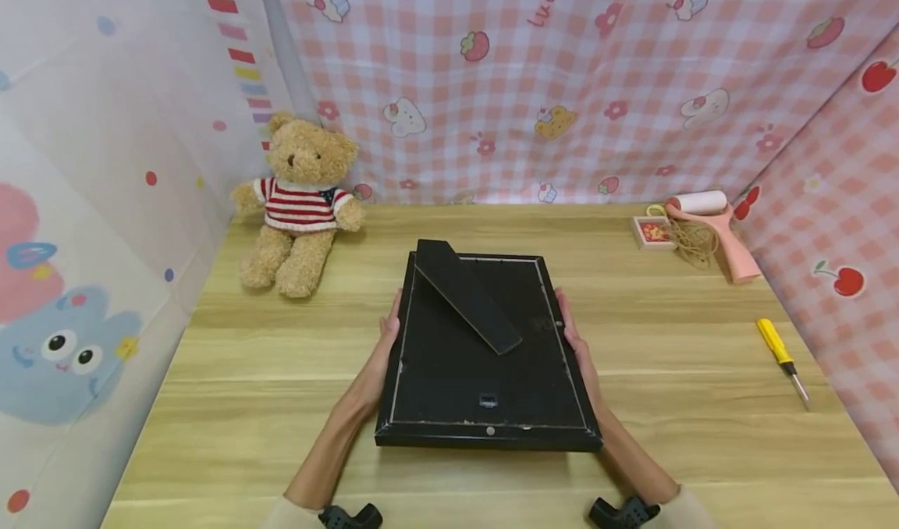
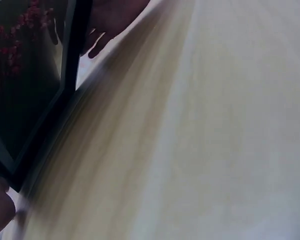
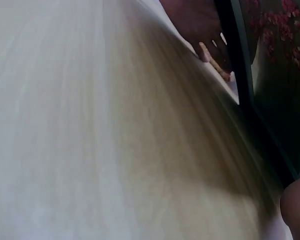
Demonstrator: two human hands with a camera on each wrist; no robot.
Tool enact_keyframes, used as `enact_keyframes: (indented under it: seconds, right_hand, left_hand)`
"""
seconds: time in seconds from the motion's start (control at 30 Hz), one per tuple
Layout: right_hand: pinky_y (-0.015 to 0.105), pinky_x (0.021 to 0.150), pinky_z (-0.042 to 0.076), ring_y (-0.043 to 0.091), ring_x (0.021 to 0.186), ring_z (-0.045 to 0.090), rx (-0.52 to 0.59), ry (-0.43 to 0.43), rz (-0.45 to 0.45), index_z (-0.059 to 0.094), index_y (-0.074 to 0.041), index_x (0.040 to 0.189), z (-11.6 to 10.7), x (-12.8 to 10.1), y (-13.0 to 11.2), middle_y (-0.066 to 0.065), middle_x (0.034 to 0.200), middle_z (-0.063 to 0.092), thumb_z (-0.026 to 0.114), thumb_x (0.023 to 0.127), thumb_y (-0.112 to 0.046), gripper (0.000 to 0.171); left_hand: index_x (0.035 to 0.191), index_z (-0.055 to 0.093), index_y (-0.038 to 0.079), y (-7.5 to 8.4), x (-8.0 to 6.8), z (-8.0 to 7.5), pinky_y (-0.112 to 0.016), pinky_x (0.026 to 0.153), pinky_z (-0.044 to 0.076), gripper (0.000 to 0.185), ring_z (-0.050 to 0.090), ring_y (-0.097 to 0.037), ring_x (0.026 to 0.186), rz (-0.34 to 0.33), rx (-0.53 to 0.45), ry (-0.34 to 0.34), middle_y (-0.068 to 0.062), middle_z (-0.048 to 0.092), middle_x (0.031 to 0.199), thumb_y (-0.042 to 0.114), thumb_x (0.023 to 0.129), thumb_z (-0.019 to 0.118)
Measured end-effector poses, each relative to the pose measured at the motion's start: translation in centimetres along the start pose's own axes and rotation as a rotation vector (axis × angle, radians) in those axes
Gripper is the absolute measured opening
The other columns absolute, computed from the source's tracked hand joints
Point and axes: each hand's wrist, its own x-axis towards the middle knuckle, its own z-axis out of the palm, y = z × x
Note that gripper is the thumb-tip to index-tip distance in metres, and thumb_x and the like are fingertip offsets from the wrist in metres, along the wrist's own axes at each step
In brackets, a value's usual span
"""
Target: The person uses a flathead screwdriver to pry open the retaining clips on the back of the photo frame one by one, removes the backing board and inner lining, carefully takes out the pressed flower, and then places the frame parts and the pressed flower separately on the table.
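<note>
Between my two hands is a black picture frame (image 1: 456, 388), its back facing up in the head view. My left hand (image 1: 379, 357) holds its left side and my right hand (image 1: 583, 357) its right side. A black stand leg (image 1: 467, 295) lies slantwise across the backing, and a small metal hanger (image 1: 488, 400) sits near the lower edge. From below, the left wrist view shows the frame's dark glazed front (image 2: 25, 90) with red flowers. The right wrist view also shows the flowered front (image 3: 285, 80), with the frame raised over the wooden table (image 3: 115, 150).
A teddy bear (image 1: 300, 201) in a striped sweater sits at the back left. At the back right lie a pink lint roller (image 1: 730, 244), a small box (image 1: 653, 232) and looped twine (image 1: 691, 240). A yellow-handled screwdriver (image 1: 776, 346) lies at the right. Patterned cloth (image 1: 562, 69) hangs around the table.
</note>
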Motion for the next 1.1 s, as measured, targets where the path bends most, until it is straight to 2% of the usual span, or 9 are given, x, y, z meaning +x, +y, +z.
enact_keyframes:
  seconds: [0.07, 0.17, 0.3, 0.47, 0.63, 0.77, 0.87, 0.97, 1.1]
  right_hand:
    - [0.017, 0.130, 0.010, 0.001, 0.169, -0.007, -0.085, -0.001, 0.017, -0.010, -0.021, 0.177, 0.7, 0.0, -0.4, -0.010, 0.185, -0.013, 0.033, 0.120, -0.037, 0.073]
    - [0.017, 0.131, 0.007, 0.003, 0.169, -0.007, -0.212, 0.000, -0.012, -0.010, -0.016, 0.176, 0.8, 0.0, -0.4, -0.004, 0.186, -0.013, 0.026, 0.121, -0.037, 0.069]
    - [0.020, 0.133, 0.002, 0.008, 0.171, -0.007, -0.268, 0.038, -0.026, -0.003, -0.012, 0.177, -0.9, 0.1, 0.7, 0.003, 0.186, -0.010, 0.015, 0.122, -0.028, 0.060]
    - [0.023, 0.134, 0.001, 0.009, 0.171, -0.009, -0.350, 0.075, 0.070, 0.003, -0.028, 0.179, -2.9, 0.4, 1.8, -0.011, 0.187, -0.003, 0.011, 0.122, -0.032, 0.057]
    - [0.034, 0.136, -0.005, 0.008, 0.171, -0.008, -0.416, 0.082, 0.127, 0.005, -0.037, 0.178, -4.1, 0.9, 1.9, -0.017, 0.186, -0.001, 0.005, 0.121, -0.033, 0.057]
    - [0.038, 0.136, -0.010, 0.009, 0.171, -0.009, -0.436, 0.080, 0.128, 0.002, -0.033, 0.178, -2.9, 1.4, 0.8, -0.013, 0.186, -0.003, 0.008, 0.121, -0.038, 0.058]
    - [0.035, 0.136, -0.009, 0.014, 0.171, -0.011, -0.417, 0.083, 0.105, -0.001, -0.022, 0.178, -0.9, 1.7, -0.5, -0.004, 0.187, -0.007, 0.017, 0.121, -0.047, 0.065]
    - [0.041, 0.136, -0.011, 0.022, 0.171, -0.014, -0.420, 0.100, 0.119, -0.005, -0.012, 0.176, 1.3, 2.2, -2.0, 0.004, 0.186, -0.010, 0.021, 0.120, -0.050, 0.072]
    - [0.051, 0.135, -0.015, 0.027, 0.170, -0.018, -0.434, 0.141, 0.195, -0.007, -0.011, 0.176, 2.6, 2.7, -3.1, 0.005, 0.186, -0.012, 0.014, 0.121, -0.046, 0.069]
  left_hand:
    - [0.176, -0.002, 0.041, 0.2, 0.0, 0.0, -0.052, 0.127, -0.031, 0.060, -0.016, -0.009, 0.169, 0.005, 0.046, 0.000, 0.020, -0.007, 0.184, 0.051, 0.119, 0.008]
    - [0.176, -0.004, 0.042, 0.7, -0.1, 0.1, -0.052, 0.124, -0.036, 0.060, -0.022, -0.010, 0.167, -0.018, 0.088, 0.002, 0.020, -0.008, 0.183, 0.054, 0.118, 0.007]
    - [0.176, -0.004, 0.038, 1.3, 0.0, 0.3, -0.052, 0.121, -0.039, 0.068, -0.022, -0.013, 0.168, -0.005, 0.140, 0.015, 0.017, -0.007, 0.184, 0.065, 0.115, 0.006]
    - [0.178, -0.002, 0.026, 1.2, 0.2, 0.1, -0.052, 0.125, -0.035, 0.087, -0.011, -0.023, 0.171, 0.073, 0.149, 0.029, 0.005, -0.003, 0.186, 0.077, 0.107, 0.004]
    - [0.178, 0.003, 0.024, 0.9, 0.2, -0.1, -0.047, 0.131, -0.025, 0.087, -0.005, -0.019, 0.172, 0.084, 0.164, 0.064, 0.005, 0.002, 0.186, 0.076, 0.108, 0.005]
    - [0.178, 0.004, 0.019, 1.9, 0.3, 0.1, -0.045, 0.133, -0.022, 0.089, -0.003, -0.024, 0.172, 0.095, 0.229, 0.075, -0.001, 0.004, 0.186, 0.075, 0.110, 0.007]
    - [0.177, 0.003, 0.010, 3.4, 0.2, 0.5, -0.051, 0.131, -0.026, 0.081, -0.005, -0.034, 0.171, 0.103, 0.268, 0.065, -0.011, 0.002, 0.185, 0.062, 0.115, 0.004]
    - [0.176, 0.000, 0.003, 4.4, 0.2, 0.7, -0.054, 0.130, -0.028, 0.075, -0.008, -0.039, 0.170, 0.106, 0.300, 0.059, -0.018, 0.001, 0.184, 0.051, 0.117, 0.001]
    - [0.176, 0.000, 0.006, 5.0, 0.1, 1.0, -0.056, 0.132, -0.024, 0.072, -0.017, -0.037, 0.170, 0.035, 0.348, 0.087, -0.014, 0.001, 0.185, 0.048, 0.118, 0.001]
